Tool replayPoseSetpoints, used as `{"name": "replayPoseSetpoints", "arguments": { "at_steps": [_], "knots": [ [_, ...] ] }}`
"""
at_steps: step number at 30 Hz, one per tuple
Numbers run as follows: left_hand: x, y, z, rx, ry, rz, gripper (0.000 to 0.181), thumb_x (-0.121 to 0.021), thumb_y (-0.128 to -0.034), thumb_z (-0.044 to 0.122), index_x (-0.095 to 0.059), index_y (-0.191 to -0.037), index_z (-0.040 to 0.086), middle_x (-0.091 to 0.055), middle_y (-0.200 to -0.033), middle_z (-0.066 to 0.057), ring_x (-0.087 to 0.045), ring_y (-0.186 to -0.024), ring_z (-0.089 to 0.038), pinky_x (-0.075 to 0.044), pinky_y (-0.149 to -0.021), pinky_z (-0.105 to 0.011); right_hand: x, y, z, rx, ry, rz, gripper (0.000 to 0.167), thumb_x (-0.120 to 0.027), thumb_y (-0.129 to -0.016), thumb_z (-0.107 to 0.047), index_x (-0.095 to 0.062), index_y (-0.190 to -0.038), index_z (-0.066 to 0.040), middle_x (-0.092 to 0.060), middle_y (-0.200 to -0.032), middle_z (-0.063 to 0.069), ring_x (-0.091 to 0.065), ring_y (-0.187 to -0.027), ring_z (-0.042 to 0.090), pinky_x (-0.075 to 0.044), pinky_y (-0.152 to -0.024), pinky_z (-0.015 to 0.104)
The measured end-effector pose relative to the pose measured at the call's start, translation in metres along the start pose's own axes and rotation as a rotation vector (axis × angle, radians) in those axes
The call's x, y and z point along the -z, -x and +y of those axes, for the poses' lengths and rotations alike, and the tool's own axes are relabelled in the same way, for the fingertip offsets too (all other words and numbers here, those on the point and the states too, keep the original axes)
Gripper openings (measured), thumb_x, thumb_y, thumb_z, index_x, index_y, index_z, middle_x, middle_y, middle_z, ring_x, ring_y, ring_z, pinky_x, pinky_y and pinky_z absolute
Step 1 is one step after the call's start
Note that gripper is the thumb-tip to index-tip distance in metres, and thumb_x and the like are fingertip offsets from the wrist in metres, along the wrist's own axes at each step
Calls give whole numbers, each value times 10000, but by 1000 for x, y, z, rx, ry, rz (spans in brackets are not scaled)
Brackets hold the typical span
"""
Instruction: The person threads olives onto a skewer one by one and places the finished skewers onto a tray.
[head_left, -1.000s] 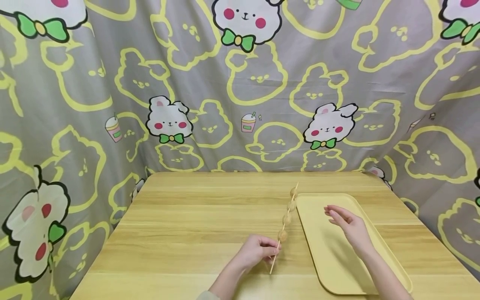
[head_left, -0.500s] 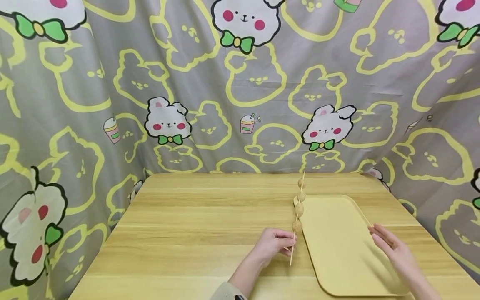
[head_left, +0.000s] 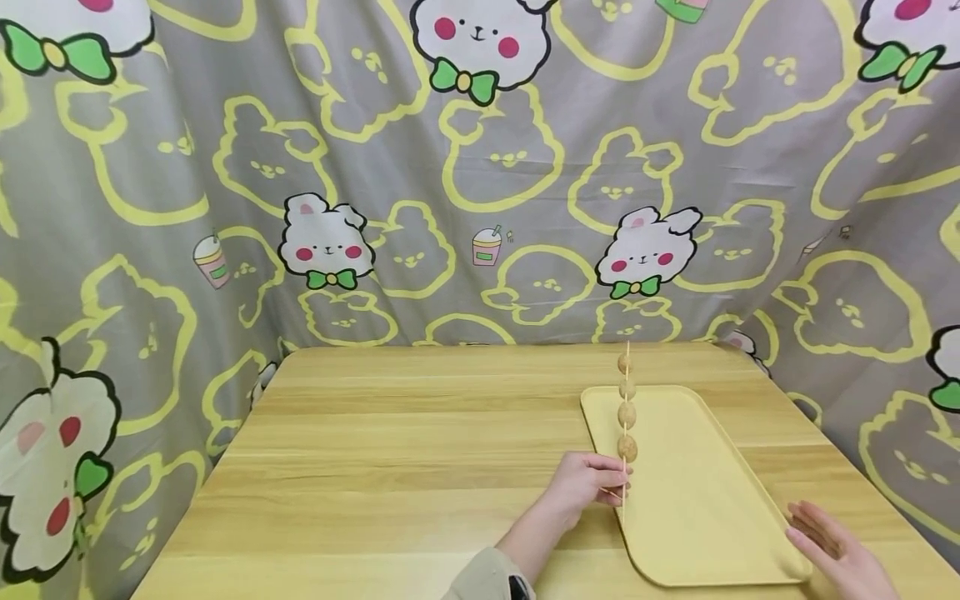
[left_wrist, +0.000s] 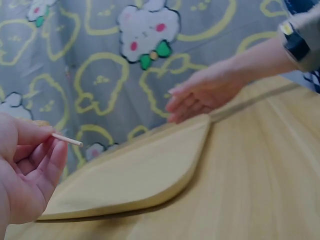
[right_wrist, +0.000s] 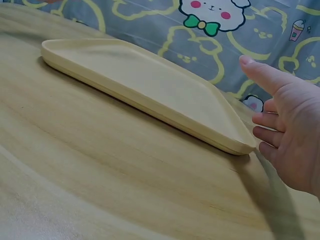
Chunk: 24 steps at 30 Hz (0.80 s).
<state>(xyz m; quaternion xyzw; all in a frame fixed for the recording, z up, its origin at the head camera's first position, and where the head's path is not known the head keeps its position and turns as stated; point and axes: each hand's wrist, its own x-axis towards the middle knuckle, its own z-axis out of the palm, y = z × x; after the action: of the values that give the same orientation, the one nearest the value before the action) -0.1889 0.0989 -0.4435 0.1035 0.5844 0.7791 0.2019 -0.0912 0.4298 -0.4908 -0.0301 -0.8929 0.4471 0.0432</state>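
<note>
A thin wooden skewer with several round brown balls [head_left: 627, 414] threaded on it points away from me, over the left side of the yellow tray [head_left: 705, 500]. My left hand [head_left: 585, 483] pinches the skewer near its lower end between thumb and fingers. In the left wrist view the bare skewer end [left_wrist: 68, 139] sticks out past the left hand [left_wrist: 30, 170]. My right hand [head_left: 840, 546] is by the tray's near right corner, fingers extended and holding nothing. The right wrist view shows the right hand [right_wrist: 292, 122] beside the tray's corner; whether it touches the rim is unclear.
The rectangular tray lies on a wood-grain table [head_left: 390, 467], right of the middle. A grey curtain [head_left: 420, 167] with yellow outlines and white rabbit faces hangs behind the table and along both sides.
My left hand has carried the skewer rightward, from beside the tray to over its left part, and it now points straighter away. My right hand has moved right and nearer, off the tray's middle.
</note>
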Motion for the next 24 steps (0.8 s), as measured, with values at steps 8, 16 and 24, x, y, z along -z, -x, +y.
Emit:
{"name": "replayPoseSetpoints", "arguments": {
  "at_steps": [8,16,24],
  "knots": [
    [-23,-8,-18,89,16,87,114,-625,-764,-117,-681,-861,-95,-662,-831,-248,-573,-523,-108,-537,-559,-286,-6,-1,-2,-5,-42,-18,621,-489,-970,-160,-178,-1320,248,-305,-1033,-417,-333,-911,-259,-338,-695,17],
    [-45,-18,-27,122,-25,223,87,-643,-740,-132,-685,-787,-72,-658,-697,-180,-595,-528,-137,-538,-545,-299,-2,-2,8,-75,-46,-89,675,-471,-979,-225,-125,-1356,216,-286,-1028,-423,-305,-915,-270,-351,-700,33],
    [-68,-18,-34,145,-56,293,114,-648,-707,-172,-650,-692,-59,-612,-571,-137,-605,-507,-174,-531,-512,-291,-2,-2,4,-113,-72,-104,705,-471,-979,-252,-94,-1377,191,-283,-1026,-419,-288,-907,-279,-351,-704,42]
  ]
}}
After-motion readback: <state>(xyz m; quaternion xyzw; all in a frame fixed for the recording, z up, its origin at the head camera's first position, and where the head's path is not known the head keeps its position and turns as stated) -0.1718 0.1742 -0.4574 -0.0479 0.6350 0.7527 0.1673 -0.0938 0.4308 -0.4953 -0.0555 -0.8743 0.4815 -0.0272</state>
